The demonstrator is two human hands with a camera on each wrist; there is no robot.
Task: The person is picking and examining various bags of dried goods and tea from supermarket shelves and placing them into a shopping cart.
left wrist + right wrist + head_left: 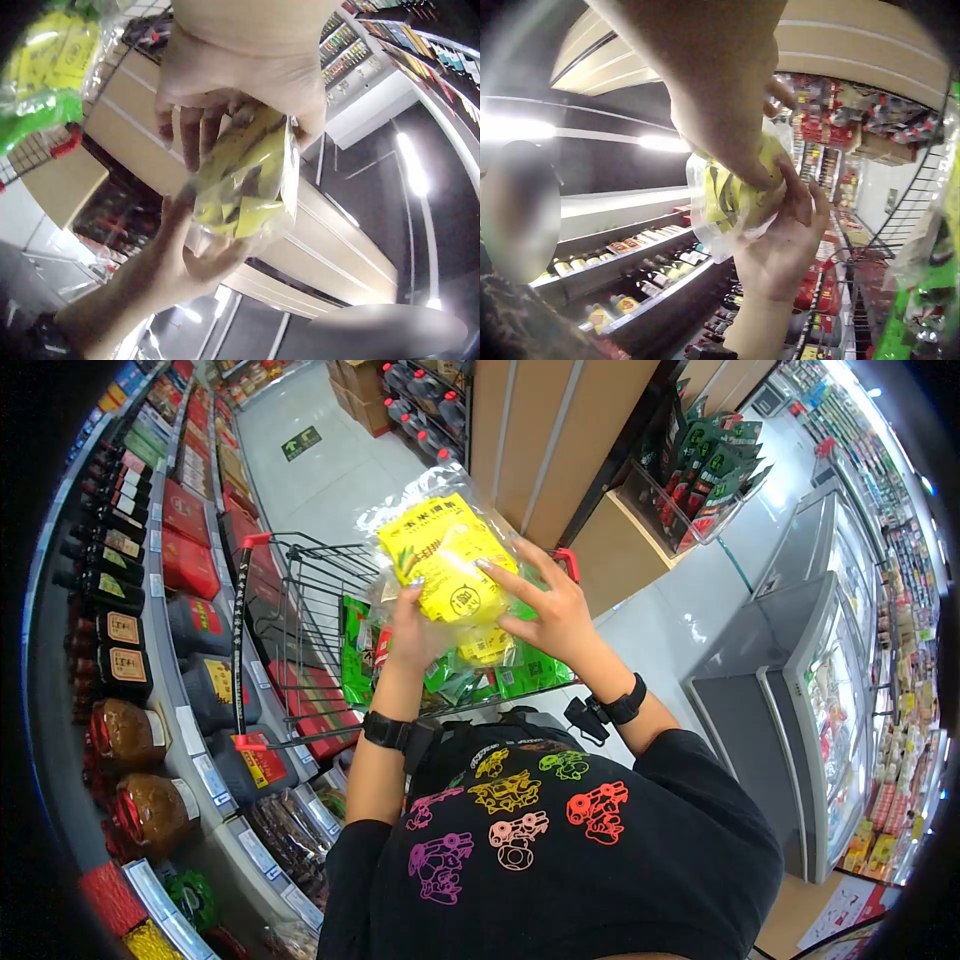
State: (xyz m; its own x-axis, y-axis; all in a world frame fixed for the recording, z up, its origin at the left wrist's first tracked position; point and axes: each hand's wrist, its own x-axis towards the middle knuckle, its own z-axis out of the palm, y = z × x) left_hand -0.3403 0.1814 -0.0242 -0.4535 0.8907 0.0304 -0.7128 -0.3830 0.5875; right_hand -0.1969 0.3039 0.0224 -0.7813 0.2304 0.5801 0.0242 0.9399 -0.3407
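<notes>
Both hands hold a clear plastic packet [450, 555] with a bright yellow printed label, raised over the shopping cart. The left hand [408, 635] grips its left lower side, thumb on the front. At the right side, the right hand [550, 610] holds it with fingers spread over the label and edge. In the left wrist view the packet [251, 180] sits between the two hands, its clear wrapping crinkled. The right wrist view shows the left palm [776, 251] against the packet [727, 199] from below.
Beneath the hands, the wire cart [310, 630] carries green bags [355, 660] and another yellow packet [487, 647]. Shelves with dark bottles [115, 595] and jugs [205, 625] line the left. To the right stand a bin of green pouches [710, 470] and a freezer [750, 630].
</notes>
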